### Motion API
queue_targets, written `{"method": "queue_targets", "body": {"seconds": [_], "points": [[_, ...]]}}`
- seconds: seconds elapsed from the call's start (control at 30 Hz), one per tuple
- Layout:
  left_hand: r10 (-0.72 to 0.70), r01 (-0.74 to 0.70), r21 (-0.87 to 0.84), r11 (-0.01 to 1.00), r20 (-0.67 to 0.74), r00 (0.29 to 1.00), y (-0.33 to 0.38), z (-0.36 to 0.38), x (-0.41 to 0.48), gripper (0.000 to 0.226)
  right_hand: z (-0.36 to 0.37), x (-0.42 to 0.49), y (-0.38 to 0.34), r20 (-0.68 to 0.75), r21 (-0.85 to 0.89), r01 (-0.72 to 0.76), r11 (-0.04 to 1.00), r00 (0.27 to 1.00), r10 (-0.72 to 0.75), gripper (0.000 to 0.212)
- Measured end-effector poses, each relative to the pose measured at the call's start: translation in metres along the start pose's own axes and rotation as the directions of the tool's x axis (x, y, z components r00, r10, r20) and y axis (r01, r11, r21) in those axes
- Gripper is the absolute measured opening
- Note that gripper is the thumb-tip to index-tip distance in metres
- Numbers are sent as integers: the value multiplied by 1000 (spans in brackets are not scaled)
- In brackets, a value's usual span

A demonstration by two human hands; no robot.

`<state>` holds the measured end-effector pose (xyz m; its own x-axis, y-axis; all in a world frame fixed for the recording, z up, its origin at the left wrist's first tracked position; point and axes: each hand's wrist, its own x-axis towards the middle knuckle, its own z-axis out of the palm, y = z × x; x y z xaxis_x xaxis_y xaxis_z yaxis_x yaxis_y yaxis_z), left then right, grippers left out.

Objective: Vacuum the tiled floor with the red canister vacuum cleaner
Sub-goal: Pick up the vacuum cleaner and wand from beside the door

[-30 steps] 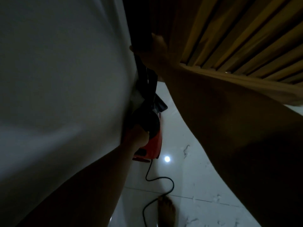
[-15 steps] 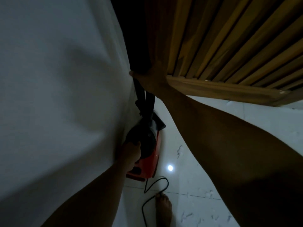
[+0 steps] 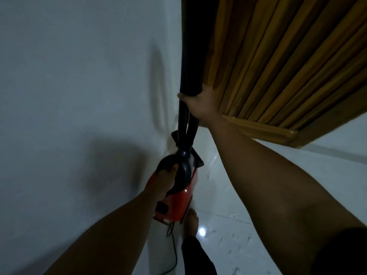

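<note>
The red canister vacuum cleaner (image 3: 176, 203) hangs close to the white wall, above the tiled floor (image 3: 228, 195). My left hand (image 3: 164, 180) grips its black top handle. My right hand (image 3: 198, 105) is raised higher and holds the black hose and tube (image 3: 188, 76), which runs up out of the frame and down to the canister. A black floor nozzle (image 3: 196, 157) shows just beyond the canister. The black power cord (image 3: 174, 253) trails from the canister's rear down to the floor.
A white wall (image 3: 79, 96) fills the left side. A brown slatted wooden door (image 3: 278, 66) stands at the upper right, right beside my right hand. My bare foot (image 3: 191, 223) and dark trouser leg are under the canister. A light reflects on the glossy tiles.
The view has tilted, and both hands sit lower and further right in the frame. The canister now hangs over my foot. My right hand's grip on the hose shows plainly.
</note>
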<state>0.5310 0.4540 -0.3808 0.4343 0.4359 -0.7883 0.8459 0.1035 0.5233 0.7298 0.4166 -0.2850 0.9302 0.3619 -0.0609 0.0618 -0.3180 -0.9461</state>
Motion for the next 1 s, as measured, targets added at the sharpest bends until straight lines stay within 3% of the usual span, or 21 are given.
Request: {"method": "queue_targets", "body": {"seconds": [0.13,0.3,0.5,0.67,0.83,1.0], "points": [[154,-151,67,986,-30,988,-36,-29,-107,60,-29,-110,-88,-65,16,71,997,995,-70,44],[250,-250,15,968,-39,967,-93,-61,-237,65,-63,-263,-184,-115,57,192,980,976,-184,42],[332,-333,1,943,-86,939,-146,-85,-342,57,-88,-384,-255,-128,68,260,963,960,-250,49],[376,-378,-86,922,-45,926,-189,-92,-422,52,-113,-473,-288,-114,55,289,956,953,-281,44],[468,-472,-31,881,-87,879,-249,-77,-494,45,-135,-553,-292,-109,79,286,955,955,-277,41],[476,-473,51,879,-124,871,-327,-50,-569,45,-155,-657,-284,-101,75,312,947,947,-304,44]]}}
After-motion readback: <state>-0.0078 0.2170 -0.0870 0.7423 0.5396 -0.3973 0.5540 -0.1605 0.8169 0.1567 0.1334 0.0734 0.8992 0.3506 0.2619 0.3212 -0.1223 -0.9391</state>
